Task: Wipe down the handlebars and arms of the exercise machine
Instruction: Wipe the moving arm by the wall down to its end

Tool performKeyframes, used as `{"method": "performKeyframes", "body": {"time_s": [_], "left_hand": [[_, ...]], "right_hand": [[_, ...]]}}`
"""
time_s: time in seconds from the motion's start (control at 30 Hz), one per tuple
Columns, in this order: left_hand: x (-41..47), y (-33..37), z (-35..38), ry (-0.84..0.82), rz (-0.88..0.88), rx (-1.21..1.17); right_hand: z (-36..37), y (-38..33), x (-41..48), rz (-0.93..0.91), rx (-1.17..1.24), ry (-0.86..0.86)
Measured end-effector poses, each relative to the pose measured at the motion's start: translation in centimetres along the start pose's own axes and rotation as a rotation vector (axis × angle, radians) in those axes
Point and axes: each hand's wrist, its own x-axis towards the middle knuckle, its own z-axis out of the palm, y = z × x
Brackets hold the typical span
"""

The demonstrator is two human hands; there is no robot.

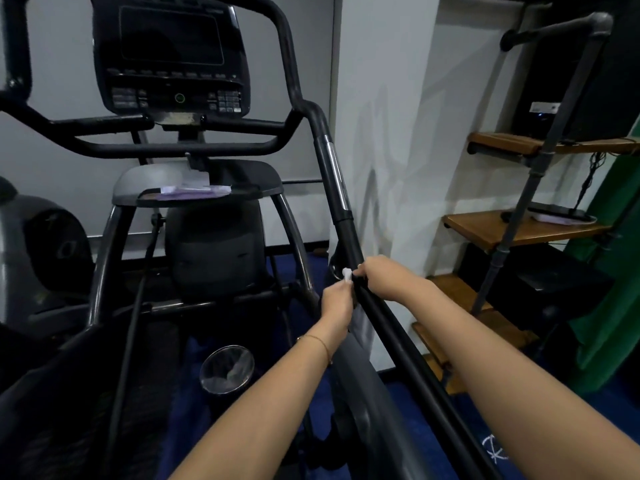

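On the right side of the exercise machine (214,233), the long black arm (398,344) slants from high up by the screen (171,36) down to the bottom right, toward the person. Both hands meet about halfway down it. The right hand (381,275) curls over the arm. The left hand (337,303), just beside it, pinches a small white wipe (347,274) against the arm.
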Motion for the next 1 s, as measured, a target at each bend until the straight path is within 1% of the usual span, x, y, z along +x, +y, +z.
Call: {"method": "performKeyframes", "body": {"time_s": [0.07,0.13,0.23,0.37,0.43,0.5,0.67,0.8,0.9,0.93,1.0], "left_hand": [[-1.3,-1.0,0.2,0.015,0.043,0.049],[-3.4,-3.2,0.1,-0.016,0.085,0.108],[-7.0,-5.7,0.3,-0.064,0.120,0.092],[-5.4,-3.9,0.7,-0.014,0.146,0.093],[-3.9,-2.8,0.7,-0.003,0.154,0.135],[-4.3,-3.0,0.9,0.009,0.169,0.174],[-9.2,-6.9,0.5,-0.111,0.092,0.131],[-7.1,-5.6,1.0,-0.029,0.102,0.129],[-7.2,-5.2,1.1,-0.004,0.089,0.165],[-8.4,-5.5,1.0,-0.017,0.062,0.153],[-12.4,-6.7,0.7,-0.101,-0.013,0.129]], "right_hand": [[-0.1,0.2,-0.3,-0.046,-0.081,-0.020],[0.0,0.5,-0.6,-0.075,-0.119,-0.016],[0.1,0.8,-0.6,-0.099,-0.163,-0.004],[0.2,1.1,-0.9,-0.103,-0.169,-0.003],[0.3,1.4,-1.0,-0.100,-0.142,-0.022],[0.4,1.7,-1.2,-0.110,-0.118,-0.031],[1.6,3.4,-1.2,-0.131,-0.095,-0.017],[3.2,4.2,-1.4,-0.224,-0.110,-0.006],[3.2,4.4,-1.5,-0.244,-0.085,0.009],[3.0,4.5,-1.5,-0.248,-0.083,0.011],[2.6,4.6,-1.6,-0.242,-0.070,0.006]]}}
